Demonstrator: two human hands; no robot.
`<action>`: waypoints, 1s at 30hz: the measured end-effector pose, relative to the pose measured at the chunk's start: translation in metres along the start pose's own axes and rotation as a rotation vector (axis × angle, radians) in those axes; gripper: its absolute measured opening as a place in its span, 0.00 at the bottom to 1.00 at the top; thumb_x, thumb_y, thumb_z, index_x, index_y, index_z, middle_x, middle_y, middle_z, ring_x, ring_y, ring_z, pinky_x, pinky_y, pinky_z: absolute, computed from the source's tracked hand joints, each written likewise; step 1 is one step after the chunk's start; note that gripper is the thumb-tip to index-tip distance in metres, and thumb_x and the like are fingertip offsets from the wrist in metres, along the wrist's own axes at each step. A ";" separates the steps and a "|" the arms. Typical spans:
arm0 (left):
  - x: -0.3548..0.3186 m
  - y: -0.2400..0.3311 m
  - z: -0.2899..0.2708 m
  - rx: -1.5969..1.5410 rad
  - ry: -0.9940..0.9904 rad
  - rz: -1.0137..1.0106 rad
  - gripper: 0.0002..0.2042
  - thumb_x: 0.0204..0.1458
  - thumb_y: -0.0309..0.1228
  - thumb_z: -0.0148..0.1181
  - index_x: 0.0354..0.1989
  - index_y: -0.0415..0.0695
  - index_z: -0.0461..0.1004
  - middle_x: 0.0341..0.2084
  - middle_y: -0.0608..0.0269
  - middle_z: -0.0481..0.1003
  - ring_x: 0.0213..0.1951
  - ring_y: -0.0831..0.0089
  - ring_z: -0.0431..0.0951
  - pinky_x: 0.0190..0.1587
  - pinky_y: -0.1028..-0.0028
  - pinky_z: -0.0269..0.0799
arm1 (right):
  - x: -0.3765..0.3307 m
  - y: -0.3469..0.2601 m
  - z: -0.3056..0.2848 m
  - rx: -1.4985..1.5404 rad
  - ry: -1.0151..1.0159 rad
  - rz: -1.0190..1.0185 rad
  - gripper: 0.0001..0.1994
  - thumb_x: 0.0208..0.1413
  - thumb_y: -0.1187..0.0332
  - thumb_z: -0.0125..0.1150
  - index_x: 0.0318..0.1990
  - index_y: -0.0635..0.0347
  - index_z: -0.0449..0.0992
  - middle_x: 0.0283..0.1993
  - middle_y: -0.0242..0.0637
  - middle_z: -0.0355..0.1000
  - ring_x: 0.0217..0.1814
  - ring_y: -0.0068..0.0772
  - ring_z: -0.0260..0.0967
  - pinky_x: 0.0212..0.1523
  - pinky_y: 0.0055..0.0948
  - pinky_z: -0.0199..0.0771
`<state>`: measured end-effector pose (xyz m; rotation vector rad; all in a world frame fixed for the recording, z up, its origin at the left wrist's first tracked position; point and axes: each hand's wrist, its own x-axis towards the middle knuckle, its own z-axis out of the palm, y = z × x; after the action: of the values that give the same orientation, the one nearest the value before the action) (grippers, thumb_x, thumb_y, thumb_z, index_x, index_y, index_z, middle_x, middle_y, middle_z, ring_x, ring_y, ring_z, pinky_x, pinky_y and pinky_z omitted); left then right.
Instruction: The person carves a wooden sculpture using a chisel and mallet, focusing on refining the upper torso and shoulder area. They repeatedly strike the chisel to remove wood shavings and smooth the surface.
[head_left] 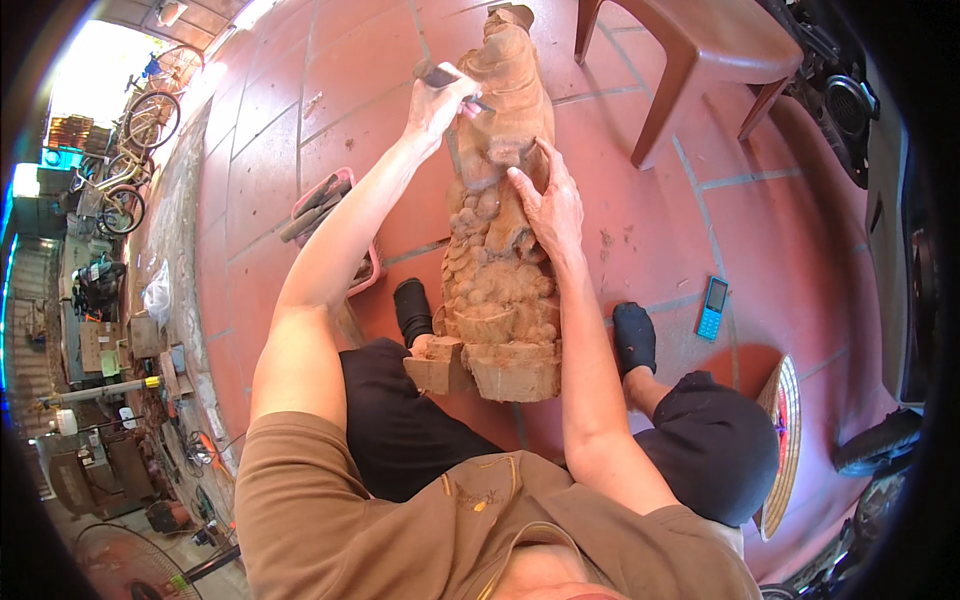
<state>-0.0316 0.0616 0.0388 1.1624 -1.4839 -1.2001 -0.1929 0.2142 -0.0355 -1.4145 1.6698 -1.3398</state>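
Note:
A long brown wooden carving, with rounded, clustered shapes on its nearer half and smoother flowing folds on its far half, lies lengthwise between my feet. My left hand is closed around a chisel-like tool with a brown handle, its dark tip at the carving's far left side. Fingers stretched and thumb apart, my right hand rests on the carving's right side, about halfway along. A small wooden block sits by the carving's near left end.
A pink basket with several tool handles stands left of the carving. To the right are a blue keypad phone on the tiles and a woven hat. A brown plastic chair stands far right. Bicycles and clutter line the left.

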 end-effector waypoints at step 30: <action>-0.007 0.031 0.022 0.121 -0.123 -0.048 0.07 0.54 0.28 0.64 0.28 0.39 0.75 0.25 0.58 0.79 0.20 0.74 0.78 0.23 0.76 0.73 | 0.006 0.010 -0.004 -0.041 -0.085 0.064 0.41 0.53 0.51 0.70 0.72 0.51 0.59 0.69 0.49 0.64 0.72 0.51 0.59 0.67 0.54 0.59</action>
<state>-0.0556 0.0752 0.0653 1.2292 -1.6488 -1.2481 -0.2014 0.2092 -0.0426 -1.4090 1.6816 -1.2003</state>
